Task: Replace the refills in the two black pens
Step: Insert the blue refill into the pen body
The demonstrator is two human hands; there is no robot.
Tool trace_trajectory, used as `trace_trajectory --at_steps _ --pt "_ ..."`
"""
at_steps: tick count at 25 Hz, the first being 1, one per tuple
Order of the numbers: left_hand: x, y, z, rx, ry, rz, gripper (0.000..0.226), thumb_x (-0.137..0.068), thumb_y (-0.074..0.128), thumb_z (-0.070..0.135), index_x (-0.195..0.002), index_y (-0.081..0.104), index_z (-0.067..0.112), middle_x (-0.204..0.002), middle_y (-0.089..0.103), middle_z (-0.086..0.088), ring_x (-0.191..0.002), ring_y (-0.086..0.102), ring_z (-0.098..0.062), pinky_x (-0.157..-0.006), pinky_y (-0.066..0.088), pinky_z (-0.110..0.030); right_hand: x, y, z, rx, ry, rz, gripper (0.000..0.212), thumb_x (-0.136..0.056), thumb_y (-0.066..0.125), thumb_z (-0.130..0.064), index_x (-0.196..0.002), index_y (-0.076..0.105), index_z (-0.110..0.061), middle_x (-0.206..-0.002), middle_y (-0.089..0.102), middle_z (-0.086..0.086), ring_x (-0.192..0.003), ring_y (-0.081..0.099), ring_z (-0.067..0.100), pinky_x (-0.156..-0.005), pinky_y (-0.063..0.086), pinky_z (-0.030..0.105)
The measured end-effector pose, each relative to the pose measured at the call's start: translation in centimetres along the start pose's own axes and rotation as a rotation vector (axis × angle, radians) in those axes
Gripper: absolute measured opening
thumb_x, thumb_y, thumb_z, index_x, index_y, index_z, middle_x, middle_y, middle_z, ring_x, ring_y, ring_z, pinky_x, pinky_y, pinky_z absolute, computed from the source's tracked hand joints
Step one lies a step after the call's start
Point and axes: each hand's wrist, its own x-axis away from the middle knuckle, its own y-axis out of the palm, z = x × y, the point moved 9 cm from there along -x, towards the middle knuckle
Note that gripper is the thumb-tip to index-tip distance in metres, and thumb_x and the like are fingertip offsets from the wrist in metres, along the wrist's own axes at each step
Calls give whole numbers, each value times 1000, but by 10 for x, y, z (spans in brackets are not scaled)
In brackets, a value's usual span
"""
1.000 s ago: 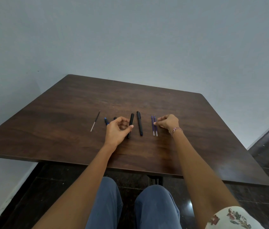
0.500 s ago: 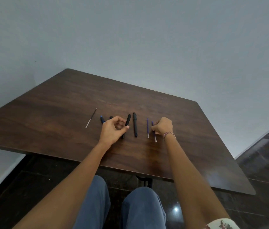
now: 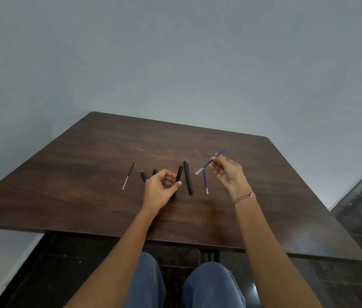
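Two black pens lie side by side on the brown table [image 3: 86,165]. My left hand [image 3: 160,190] pinches the left pen [image 3: 178,176] with thumb and fingers while it rests on the table. The right pen [image 3: 188,177] lies free just beside it. My right hand [image 3: 229,172] is raised above the table and holds one purple refill [image 3: 209,162] slanted, tip up to the right. A second purple refill [image 3: 205,181] lies on the table below it. A thin dark refill [image 3: 128,175] lies apart at the left.
Two small blue-and-black pen parts [image 3: 143,175] [image 3: 154,171] lie left of my left hand. A grey wall stands behind the table. My knees in blue trousers [image 3: 211,283] are under the near edge, over a dark floor.
My right hand has picked one purple refill up off the table and lifted it to the right. My left hand stays on the left black pen. The view shifted.
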Motion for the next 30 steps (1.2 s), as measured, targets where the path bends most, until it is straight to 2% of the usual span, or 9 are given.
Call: trace_trajectory --at_steps 3,6,9,12,15,20,24,27,30 --pt "0 0 1 13 2 -6 21 -76 77 14 -93 66 12 -80 64 4 -74 60 -4 -68 49 -9 18 23 -10 -66 -117 -33 11 -86 61 5 -85 60 -6 -72 65 7 -58 66 9 -61 57 21" --pt "0 0 3 2 -8 -15 22 -76 77 15 -94 65 13 -80 63 6 -75 60 -4 -68 48 -12 29 38 -19 -10 -238 -30 15 -83 64 7 -88 59 -6 -76 63 8 -63 65 12 -62 56 20" --pt "0 0 3 -15 -15 -19 23 -76 77 16 -95 66 14 -80 63 7 -76 60 -4 -69 48 -13 33 45 -27 139 -336 0 16 -81 67 5 -87 60 -8 -78 63 9 -66 65 13 -63 56 20" --pt "-1 0 0 -21 -23 -23 24 -75 77 16 -97 67 13 -82 65 5 -79 62 -6 -73 51 -18 35 49 -36 326 -434 31 18 -79 71 -1 -86 62 -15 -82 66 9 -72 67 16 -70 57 26" --pt "-2 1 -1 -24 -24 -26 25 -75 77 17 -98 68 13 -86 67 2 -81 63 -8 -77 53 -22 38 53 -42 436 -506 40 17 -78 71 -4 -89 64 -15 -82 67 7 -77 69 19 -72 58 30" --pt "-2 1 -2 -20 -30 -23 23 -75 77 17 -96 68 14 -85 67 3 -80 62 -7 -76 53 -21 41 57 -41 531 -518 43 19 -78 71 -6 -95 65 -10 -83 68 5 -79 70 18 -74 60 34" --pt "-1 1 -1 -7 -36 -32 23 -75 77 16 -96 67 15 -84 66 3 -79 62 -6 -75 52 -19 40 58 -37 615 -516 31 17 -79 73 -12 -93 66 -18 -83 70 2 -83 70 19 -80 59 38" --pt "-1 1 -1 0 -34 -28 22 -75 77 16 -95 68 15 -84 67 3 -78 62 -5 -74 52 -19 40 61 -32 623 -493 -19 15 -79 74 -16 -93 70 -20 -81 70 1 -85 70 17 -81 58 35" --pt "-1 0 -2 -9 -28 -26 22 -75 77 17 -95 67 16 -83 66 4 -78 62 -6 -74 53 -20 43 65 -26 653 -463 -59 8 -78 76 -21 -85 72 -21 -81 71 0 -82 68 12 -75 57 23"
